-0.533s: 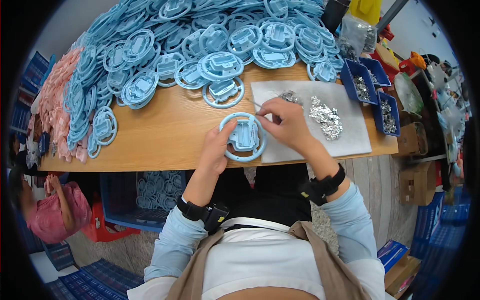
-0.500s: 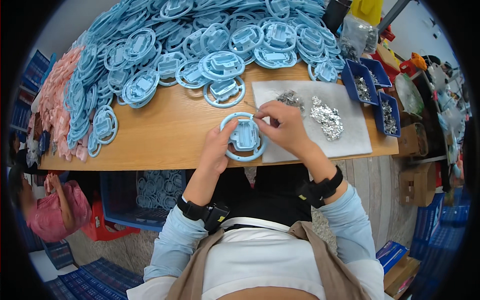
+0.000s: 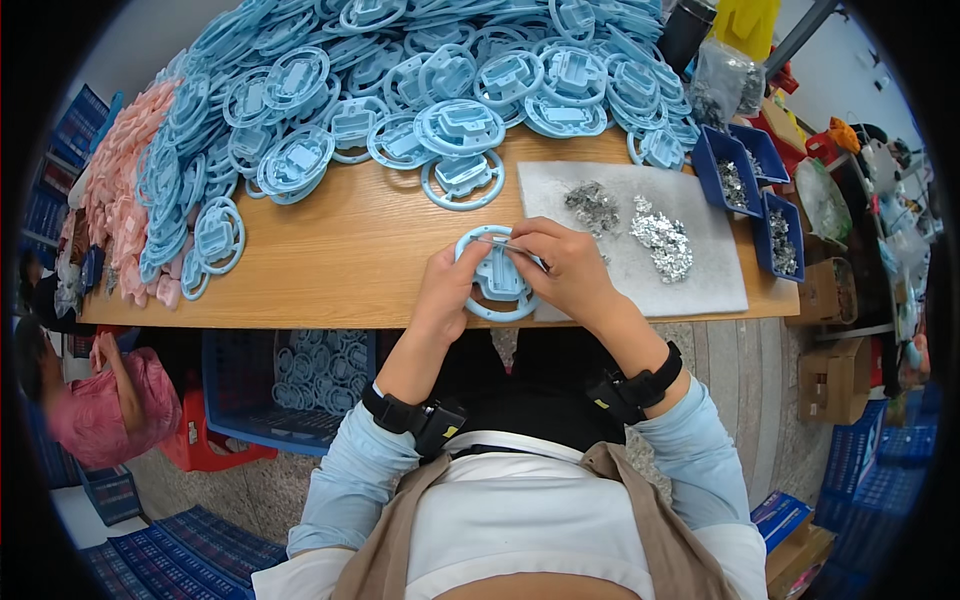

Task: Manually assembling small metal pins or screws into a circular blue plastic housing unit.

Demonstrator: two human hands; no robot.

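Note:
A light blue plastic wheel-shaped part [image 3: 503, 283], a ring with a recessed housing in its middle, is upright at the table's front edge. My left hand [image 3: 445, 290] grips its left side, thumb on the upper rim. My right hand [image 3: 566, 268] pinches a thin metal tool that looks like tweezers [image 3: 498, 243]. The tool lies across the top of the part, its tip pointing left near my left thumb. Whether its tip holds a small piece is too fine to tell. On the white mat [image 3: 690, 300] are a shiny heap of small metal pieces [image 3: 662, 242] and a darker heap [image 3: 592, 207].
Many similar blue parts [image 3: 300, 155] are piled across the back, with pink parts [image 3: 120, 220] at the left. Blue bins [image 3: 725, 170] of metal pieces stand by the mat's right edge. Under the table sits a blue crate [image 3: 235, 400]; a person in pink [image 3: 115, 405] sits at the left.
My right hand's tool has swung down from pointing up and away to lying across the top of the wheel-shaped part. The left hand still holds the part; the whole view has shifted slightly.

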